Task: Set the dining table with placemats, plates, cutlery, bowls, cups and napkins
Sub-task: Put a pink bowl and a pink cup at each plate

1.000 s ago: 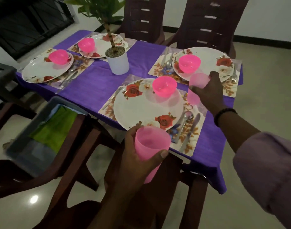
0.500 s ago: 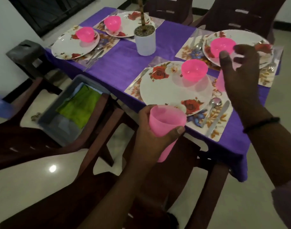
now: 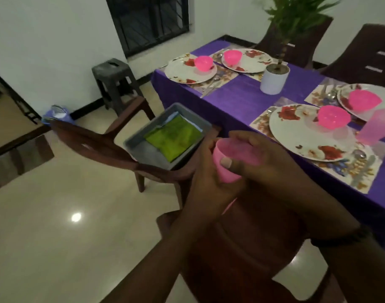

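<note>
Both hands meet on a stack of pink plastic cups (image 3: 227, 169), held in front of the body and short of the counter edge. The left hand (image 3: 209, 189) wraps the stack from below and behind, while the right hand (image 3: 261, 156) closes over the rim from above, thumb pressed on the cup's outer wall. That two-handed hold looks meant for prying the top cup free of the one nested under it; a pink edge peeps out lower down, below the left palm, which suggests more than one cup, though how many I cannot tell.

One translucent pink plastic cup (image 3: 375, 125) already stands on the counter, just beside the near white floral plate (image 3: 296, 136) with its pink plastic bowl (image 3: 333, 117), so the cup in hand is probably bound for a place setting still lacking one. The two far settings show plates and bowls but no cup.

On the dark wooden chair (image 3: 95, 141) to the left sits a grey tray (image 3: 143, 149) holding folded green napkins (image 3: 174, 136), parked within reach, apparently for later.

The right edge cuts off the far right setting, the cutlery is blurred, and the cup's inside is covered by the right fingers.
</note>
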